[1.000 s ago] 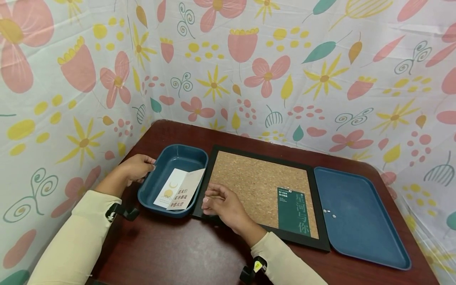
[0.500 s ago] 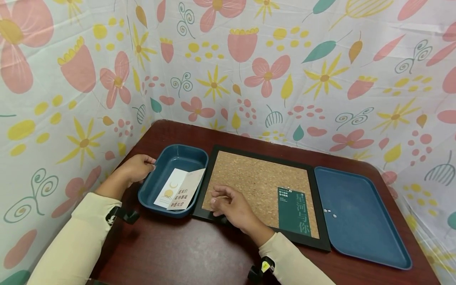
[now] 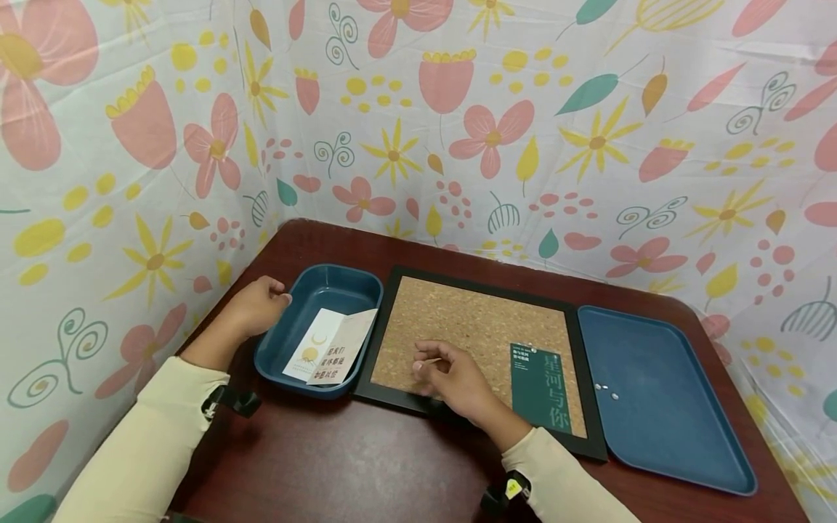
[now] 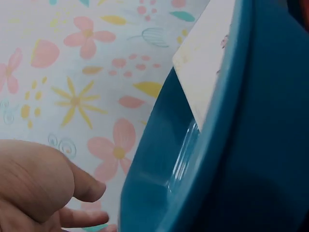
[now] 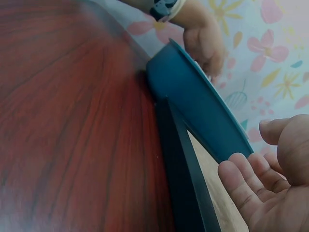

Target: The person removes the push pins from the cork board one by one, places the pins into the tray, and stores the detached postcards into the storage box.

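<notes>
My left hand [image 3: 260,306] hovers at the left rim of a deep blue tray [image 3: 325,280], fingers loosely bent and holding nothing. In the left wrist view its fingertips are beside the tray's wall [image 4: 159,193]. Inside the tray lie printed paper cards, one white with a yellow moon design [image 3: 312,345] and one folded beige card with Chinese writing [image 3: 346,345]. Over the lower part of a black-framed cork board [image 3: 477,312], my right hand [image 3: 453,378] is held with relaxed fingers. The right wrist view shows its thumb apart from the fingers, with nothing between them.
A dark green card [image 3: 536,392] is fixed near the board's right side by a clear pushpin [image 3: 532,349]. Right of the board lies a shallow blue tray [image 3: 673,407] with several small clear pins [image 3: 615,396]. Floral cloth [image 3: 484,181] hangs behind the reddish-brown table [image 3: 366,450].
My right hand has moved right across the board's lower edge. My left hand has let go of the tray's rim and shifted slightly right over it. Trays and cards stay put.
</notes>
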Demonstrator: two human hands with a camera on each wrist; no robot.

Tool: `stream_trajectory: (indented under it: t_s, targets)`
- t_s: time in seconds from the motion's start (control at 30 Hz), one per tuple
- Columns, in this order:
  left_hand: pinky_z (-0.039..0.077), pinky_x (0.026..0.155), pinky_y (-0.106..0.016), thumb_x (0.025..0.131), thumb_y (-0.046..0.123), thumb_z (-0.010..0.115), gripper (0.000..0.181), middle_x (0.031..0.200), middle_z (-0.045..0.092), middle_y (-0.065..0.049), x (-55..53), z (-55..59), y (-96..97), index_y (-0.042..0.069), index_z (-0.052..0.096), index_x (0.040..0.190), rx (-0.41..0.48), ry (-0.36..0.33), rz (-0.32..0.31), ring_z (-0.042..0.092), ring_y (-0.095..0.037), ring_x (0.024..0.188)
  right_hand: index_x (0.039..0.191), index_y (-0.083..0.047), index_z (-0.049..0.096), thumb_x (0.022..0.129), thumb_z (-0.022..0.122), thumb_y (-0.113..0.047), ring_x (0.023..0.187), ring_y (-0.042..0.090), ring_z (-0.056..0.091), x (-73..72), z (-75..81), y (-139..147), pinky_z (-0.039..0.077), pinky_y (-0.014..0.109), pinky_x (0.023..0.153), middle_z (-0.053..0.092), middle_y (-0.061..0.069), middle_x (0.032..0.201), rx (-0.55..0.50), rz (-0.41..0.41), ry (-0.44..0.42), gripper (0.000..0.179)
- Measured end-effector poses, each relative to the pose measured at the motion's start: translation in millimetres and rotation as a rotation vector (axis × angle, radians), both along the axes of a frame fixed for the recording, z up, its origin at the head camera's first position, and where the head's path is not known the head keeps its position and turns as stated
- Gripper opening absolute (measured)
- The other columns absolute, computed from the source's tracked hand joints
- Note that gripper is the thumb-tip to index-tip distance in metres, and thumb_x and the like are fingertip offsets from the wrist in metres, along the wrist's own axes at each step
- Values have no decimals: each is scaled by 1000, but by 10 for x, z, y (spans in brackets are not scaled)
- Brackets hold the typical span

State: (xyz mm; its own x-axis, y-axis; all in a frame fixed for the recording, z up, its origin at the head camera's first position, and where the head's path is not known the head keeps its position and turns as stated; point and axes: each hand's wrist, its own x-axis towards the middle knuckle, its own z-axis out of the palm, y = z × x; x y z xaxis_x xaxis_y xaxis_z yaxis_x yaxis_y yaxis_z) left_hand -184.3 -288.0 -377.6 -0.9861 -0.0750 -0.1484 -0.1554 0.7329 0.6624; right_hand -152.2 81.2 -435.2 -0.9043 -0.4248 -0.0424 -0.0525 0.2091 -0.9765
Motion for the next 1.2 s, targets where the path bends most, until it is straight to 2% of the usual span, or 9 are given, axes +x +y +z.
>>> stream_trajectory:
  t_s: [0.17,0.3,0.47,0.57,0.8,1.0,1.2]
  targets:
    - [43,99,-66,107,23,54,46,132,54,-32,72,80,159,-9,49,140,-160,144,3,49,-50,123,142,0,56,101,69,-18,88,34,72,-22,15,122,61,37,67,61,20,130,25,-25,-41,46]
    - [39,103,-68,106,24,56,45,136,53,-30,125,143,309,-5,53,140,-221,205,-39,43,-51,128,140,3,56,101,68,-14,88,34,71,-44,5,203,63,40,71,60,23,129,7,-42,-42,45]
    - [38,105,-66,107,25,56,42,141,52,-27,168,154,474,-2,56,140,-209,233,-105,42,-49,133,138,5,57,101,68,-13,94,33,69,-81,-26,276,62,38,71,62,23,125,27,-41,17,43]
    - [38,107,-64,106,25,58,41,141,54,-25,204,148,570,-2,58,137,-214,281,-155,43,-47,133,138,5,57,101,67,-12,96,35,69,-92,-18,316,62,39,71,63,23,125,39,-42,37,42]
    - [38,109,-60,105,24,62,37,135,59,-20,326,164,826,-1,62,132,-226,390,-271,46,-44,133,136,7,58,100,68,-8,95,30,70,-105,-5,448,62,37,70,66,21,118,98,-101,111,40]
    - [43,107,-54,102,21,67,33,131,62,-16,435,166,1034,1,65,128,-226,461,-357,51,-38,130,136,6,60,100,68,-7,95,26,70,-118,-6,546,61,33,71,67,20,118,149,-120,133,39]
    - [46,105,-49,100,18,69,28,128,64,-11,527,139,1235,4,66,124,-202,527,-464,54,-34,128,137,5,58,100,68,-9,97,29,70,-118,6,658,62,36,72,66,21,120,161,-114,144,41]
